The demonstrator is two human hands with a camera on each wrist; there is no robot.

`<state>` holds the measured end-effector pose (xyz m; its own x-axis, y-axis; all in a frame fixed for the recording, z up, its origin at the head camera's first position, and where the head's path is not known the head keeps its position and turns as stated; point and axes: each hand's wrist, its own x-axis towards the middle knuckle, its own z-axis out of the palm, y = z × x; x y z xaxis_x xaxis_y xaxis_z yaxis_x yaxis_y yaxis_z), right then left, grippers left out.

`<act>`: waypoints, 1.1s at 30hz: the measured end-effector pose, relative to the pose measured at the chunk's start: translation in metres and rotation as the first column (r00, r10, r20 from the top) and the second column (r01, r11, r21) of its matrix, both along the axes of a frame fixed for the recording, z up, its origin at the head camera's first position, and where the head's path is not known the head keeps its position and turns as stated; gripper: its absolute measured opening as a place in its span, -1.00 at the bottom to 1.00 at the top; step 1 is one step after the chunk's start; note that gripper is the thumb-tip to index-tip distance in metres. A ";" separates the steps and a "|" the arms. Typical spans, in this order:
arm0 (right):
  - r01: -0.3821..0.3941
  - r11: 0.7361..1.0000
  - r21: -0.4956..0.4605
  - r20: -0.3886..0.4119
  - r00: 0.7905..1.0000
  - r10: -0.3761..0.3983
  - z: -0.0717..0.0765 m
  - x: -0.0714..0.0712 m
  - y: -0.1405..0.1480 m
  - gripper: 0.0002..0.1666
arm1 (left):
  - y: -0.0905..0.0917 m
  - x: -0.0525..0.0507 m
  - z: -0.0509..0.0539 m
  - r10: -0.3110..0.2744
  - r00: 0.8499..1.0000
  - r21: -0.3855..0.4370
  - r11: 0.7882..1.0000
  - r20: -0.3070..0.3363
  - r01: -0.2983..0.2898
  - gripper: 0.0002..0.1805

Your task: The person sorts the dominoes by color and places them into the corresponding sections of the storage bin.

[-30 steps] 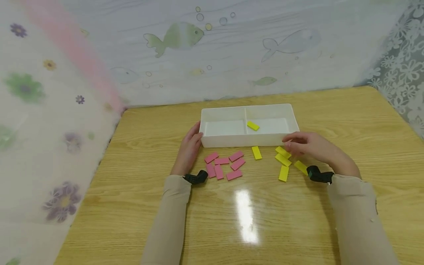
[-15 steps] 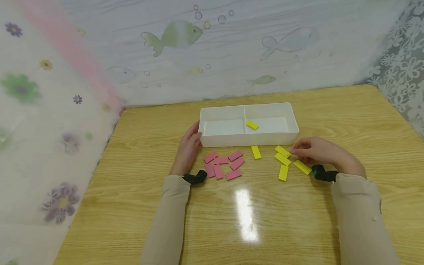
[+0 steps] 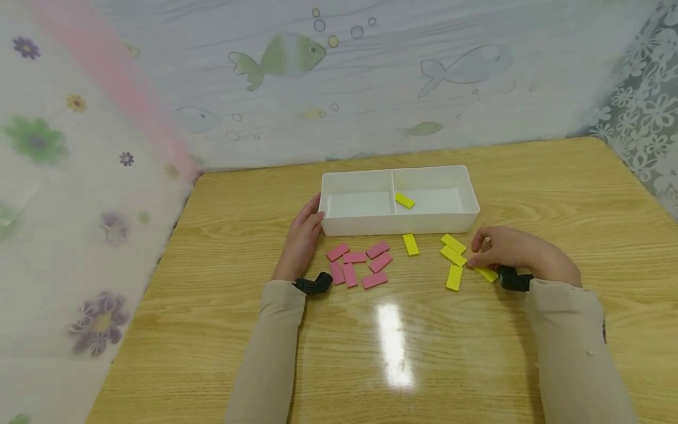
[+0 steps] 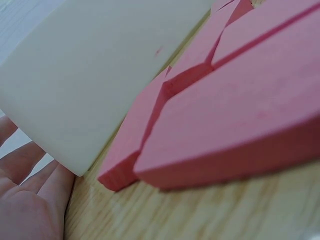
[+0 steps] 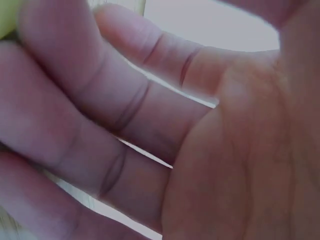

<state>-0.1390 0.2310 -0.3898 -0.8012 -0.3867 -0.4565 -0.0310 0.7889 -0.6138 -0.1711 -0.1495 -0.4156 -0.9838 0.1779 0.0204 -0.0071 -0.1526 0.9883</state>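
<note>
At the left end of a white two-compartment box (image 3: 360, 225), my left hand (image 3: 302, 241) rests with its thumb by the front corner. In the left wrist view, its fingers (image 4: 24, 162) lie fairly straight along the box's end. Over the upper end of a yellow block (image 3: 487, 274) hovers or rests my right hand (image 3: 516, 250); whether it touches the block is unclear. A gap shows between thumb and forefinger. Only a yellow corner (image 5: 7, 15) shows beside the bent fingers in the right wrist view. Another yellow block (image 3: 405, 201) lies in the right compartment against the divider.
Several pink blocks (image 3: 355, 257) lie before the box's left half. More yellow blocks (image 3: 453, 255) lie left of my right hand, and a single yellow block (image 3: 411, 244) is near the box's front middle. A patterned wall (image 3: 371, 106) stands behind the table (image 3: 339, 359).
My right hand has left the box's front right corner and moved down toward the rightmost yellow block, now partly covering it. The left hand stays at the box's left end.
</note>
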 end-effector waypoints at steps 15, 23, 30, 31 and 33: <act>0.087 0.995 0.043 -0.031 0.996 -0.086 0.004 -0.003 -0.006 -0.51 | -0.001 0.001 0.001 0.007 1.000 -0.002 1.000 0.009 -0.007 -0.48; 0.063 0.993 0.101 -0.049 0.997 -0.058 0.009 -0.001 -0.009 -0.47 | -0.004 -0.007 -0.009 0.014 1.000 0.045 0.999 0.014 -0.015 -0.50; 0.069 0.985 0.155 -0.095 0.994 -0.055 0.012 -0.001 -0.011 -0.49 | -0.003 -0.008 -0.010 0.014 1.000 0.043 0.999 0.012 -0.014 -0.50; 0.073 0.983 0.169 -0.115 0.992 -0.053 0.012 -0.001 -0.011 -0.52 | -0.003 -0.008 -0.008 0.009 1.000 0.037 0.999 0.011 -0.010 -0.49; 0.084 0.978 0.193 -0.154 0.987 -0.055 0.011 -0.001 -0.010 -0.56 | -0.001 -0.006 -0.005 0.001 1.000 0.026 1.000 0.006 -0.001 -0.48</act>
